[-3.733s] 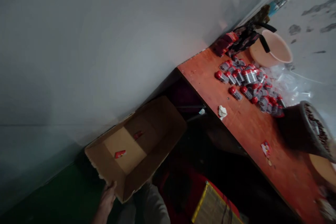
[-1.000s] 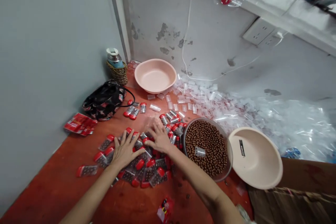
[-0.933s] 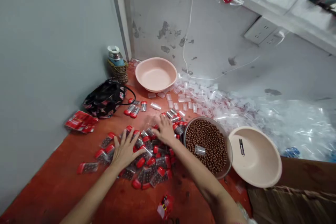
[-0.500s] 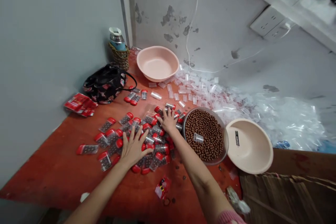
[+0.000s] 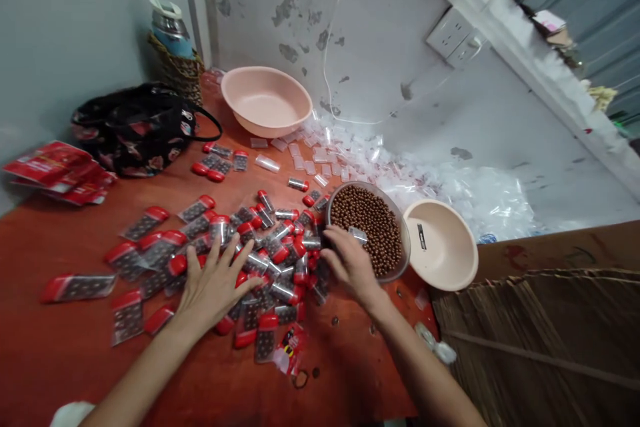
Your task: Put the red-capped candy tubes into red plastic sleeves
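Red-capped tubes (image 5: 257, 262), dark-filled, heaped loosely on red table (image 5: 55, 353). Left hand (image 5: 213, 287): fingers spread wide over heap, gripping nothing visible. Right hand (image 5: 355, 267): fingers loosely bent beside bead bowl (image 5: 406, 245) (underside hidden; whether anything is held, cannot tell).

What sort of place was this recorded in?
Probably a small packing workshop: many red-capped clear plastic tubes lie on an orange-red table beside a round grey bowl of shiny brown balls, with loose clear plastic cylinders heaped behind.
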A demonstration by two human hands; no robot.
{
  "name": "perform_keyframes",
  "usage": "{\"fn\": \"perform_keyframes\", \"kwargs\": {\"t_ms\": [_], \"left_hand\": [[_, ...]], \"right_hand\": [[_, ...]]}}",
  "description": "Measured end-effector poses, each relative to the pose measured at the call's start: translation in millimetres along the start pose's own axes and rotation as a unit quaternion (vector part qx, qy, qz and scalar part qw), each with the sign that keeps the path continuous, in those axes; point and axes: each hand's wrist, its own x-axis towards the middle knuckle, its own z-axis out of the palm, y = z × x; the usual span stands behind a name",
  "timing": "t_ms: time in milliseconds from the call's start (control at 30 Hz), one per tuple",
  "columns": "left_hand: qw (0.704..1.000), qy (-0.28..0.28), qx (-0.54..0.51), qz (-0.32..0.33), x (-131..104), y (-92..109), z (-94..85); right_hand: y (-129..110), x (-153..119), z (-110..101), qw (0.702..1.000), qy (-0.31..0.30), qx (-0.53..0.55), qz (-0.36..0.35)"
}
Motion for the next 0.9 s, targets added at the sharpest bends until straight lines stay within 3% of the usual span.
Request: {"fn": "perform_keyframes", "kwargs": {"t_ms": [100, 167, 333, 467, 567, 667, 800, 900], "left_hand": [[0.999, 0.048, -0.013, -0.001, -3, 6, -4.8], [0.996, 0.081, -0.023, -0.001, -9, 12, -10.4], [0.989, 0.131, -0.061, -0.033, -47, 46, -14.9], [0.982, 0.147, -0.095, -0.071, -101, 91, -0.2], [0.977, 0.134, -0.119, -0.113, -141, 120, 10.2], [0.970, 0.128, -0.133, -0.155, -158, 133, 13.8], [0.962, 0.135, -0.124, -0.201, -138, 135, 13.3], [0.963, 0.089, -0.093, -0.238, -114, 135, 13.7]], "right_hand": [[24, -25, -29, 0.994, 0.098, -0.026, 0.039], [39, -46, -33, 0.990, 0.125, -0.044, 0.058], [62, -104, -15, 0.986, 0.147, -0.079, 0.022], [54, -144, -1, 0.981, 0.192, -0.014, -0.018], [37, -164, 12, 0.993, 0.079, 0.081, -0.037], [20, -176, 25, 0.992, -0.041, 0.090, -0.074], [4, -200, 31, 0.986, -0.124, 0.043, -0.100], [1, -229, 31, 0.982, -0.151, 0.056, -0.097]]}}
